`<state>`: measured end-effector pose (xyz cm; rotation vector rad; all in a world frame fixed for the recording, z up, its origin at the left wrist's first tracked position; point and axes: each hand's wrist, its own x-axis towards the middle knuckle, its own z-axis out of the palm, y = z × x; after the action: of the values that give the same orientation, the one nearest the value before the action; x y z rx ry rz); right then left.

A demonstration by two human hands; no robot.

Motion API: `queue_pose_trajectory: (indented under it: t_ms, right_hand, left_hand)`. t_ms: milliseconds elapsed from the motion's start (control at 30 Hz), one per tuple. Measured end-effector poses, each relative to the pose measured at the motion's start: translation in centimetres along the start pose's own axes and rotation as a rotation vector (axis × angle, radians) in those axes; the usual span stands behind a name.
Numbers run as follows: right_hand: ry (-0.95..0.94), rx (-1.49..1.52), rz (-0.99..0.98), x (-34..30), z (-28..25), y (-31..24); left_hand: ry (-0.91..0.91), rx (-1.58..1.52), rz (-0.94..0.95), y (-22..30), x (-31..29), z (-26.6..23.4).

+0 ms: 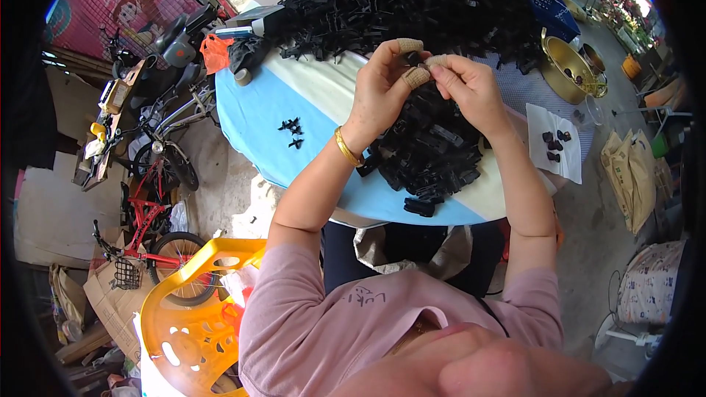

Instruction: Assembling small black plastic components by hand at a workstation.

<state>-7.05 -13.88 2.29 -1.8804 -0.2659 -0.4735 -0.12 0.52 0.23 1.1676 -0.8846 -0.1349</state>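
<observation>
Above the table, my left hand pinches a small black plastic piece between thumb and fingers. Beige wraps cover some of the fingertips. My right hand is closed against the same piece from the right, its fingertips meeting the left thumb. Whatever else the right fingers grip is too small to make out. Beneath both hands lies a near heap of black plastic pieces. A much larger black pile spreads over the far side. Several tiny black bits sit apart on the blue cloth at left.
The rounded table has a blue and cream cover. White paper with dark lumps lies at right, near a brass pot and a blue basket. A yellow plastic chair and a red bicycle stand at left.
</observation>
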Motion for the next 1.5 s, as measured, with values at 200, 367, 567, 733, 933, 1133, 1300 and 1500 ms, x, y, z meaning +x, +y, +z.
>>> queue_pose_trajectory:
  t_ms: [200, 367, 567, 733, 933, 1133, 1300, 1500]
  right_hand:
    - [0.058, 0.015, 0.02, -0.3, 0.9, 0.2]
    - [0.013, 0.052, 0.116, -0.2, -0.2, 0.1]
    - [0.107, -0.265, -0.1, -0.5, -0.1, -1.1]
    - [0.094, -0.259, -0.124, -0.5, -1.0, -0.3]
    - [0.017, 0.158, 0.004, -0.5, -3.2, -0.1]
    - [-0.131, 0.198, -0.027, -0.4, -2.7, -0.1]
    - [-0.162, 0.089, -0.108, -0.5, -2.5, -0.1]
    - [-0.013, -0.002, -0.005, -0.7, -2.1, -0.2]
  left_hand:
    - [0.108, 0.196, 0.181, -0.5, -0.9, 0.5]
    - [0.073, 0.386, 0.219, 0.1, -0.8, 1.0]
    - [0.176, 0.519, 0.245, 0.0, -0.9, 1.8]
    - [-0.021, 0.648, 0.253, 1.1, -0.8, 1.2]
    - [-0.306, -0.196, -0.214, 1.8, 0.2, -1.1]
    - [-0.32, -0.467, -0.391, 1.0, -0.1, -0.6]
    - [-0.264, -0.35, -0.453, 1.4, -0.1, -0.4]
    - [-0.028, -0.18, -0.104, 0.5, -0.4, 0.4]
